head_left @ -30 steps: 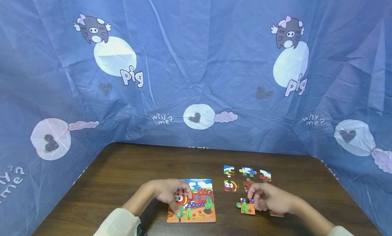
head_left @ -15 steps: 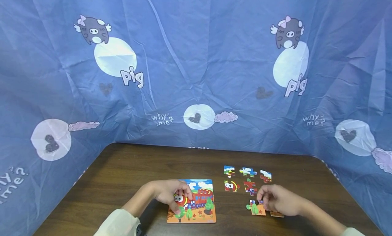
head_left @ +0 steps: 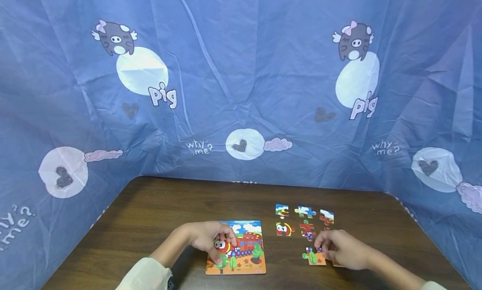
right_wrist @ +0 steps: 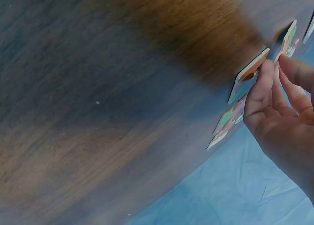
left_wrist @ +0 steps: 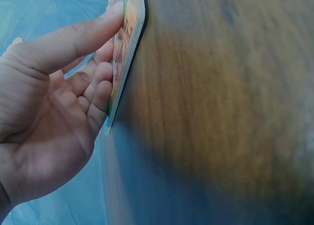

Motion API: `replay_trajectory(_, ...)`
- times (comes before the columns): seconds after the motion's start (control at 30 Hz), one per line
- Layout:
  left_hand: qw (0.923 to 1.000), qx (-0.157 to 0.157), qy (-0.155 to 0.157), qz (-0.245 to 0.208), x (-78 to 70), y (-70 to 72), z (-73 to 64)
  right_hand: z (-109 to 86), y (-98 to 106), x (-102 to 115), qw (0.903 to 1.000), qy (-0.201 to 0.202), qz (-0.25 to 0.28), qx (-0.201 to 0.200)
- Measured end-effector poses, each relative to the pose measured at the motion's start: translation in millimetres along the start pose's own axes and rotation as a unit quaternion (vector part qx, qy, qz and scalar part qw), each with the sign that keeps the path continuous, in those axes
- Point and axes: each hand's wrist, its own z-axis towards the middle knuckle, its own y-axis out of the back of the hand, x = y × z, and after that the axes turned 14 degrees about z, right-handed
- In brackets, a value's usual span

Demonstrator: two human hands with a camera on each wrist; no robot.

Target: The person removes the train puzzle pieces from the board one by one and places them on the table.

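My left hand rests on a square picture board showing a red train, thumb and fingertips touching its left side. In the left wrist view the board lies flat, and the fingers bend only loosely on its face. To the right, my right hand pinches a jigsaw puzzle piece with a green tree and orange ground, low at the tabletop. That piece appears beside the thumb in the right wrist view. An orange-edged puzzle piece lies beneath the hand, partly covered by the fingers.
Loose puzzle pieces lie behind the right hand: sky pieces in the back row, a train-face piece and a red piece nearer. Dark wooden table lies below; a blue printed curtain encloses its far sides.
My right hand has slid the tree piece rightward, closer to the orange piece, then barely moved in the last half second. The left hand and picture board have stayed put.
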Motion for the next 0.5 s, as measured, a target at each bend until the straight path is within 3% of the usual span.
replay_trajectory(0.27,1.0,-0.002,-0.002,0.001,2.2,-0.6,0.9,-0.4,-3.5,3.0,0.9998,-0.008,-0.019,-0.003)
replay_trajectory(0.5,1.0,-0.005,-0.005,0.006,3.5,-1.2,1.5,-0.2,-6.1,1.8,0.9989,0.01,-0.047,0.0)
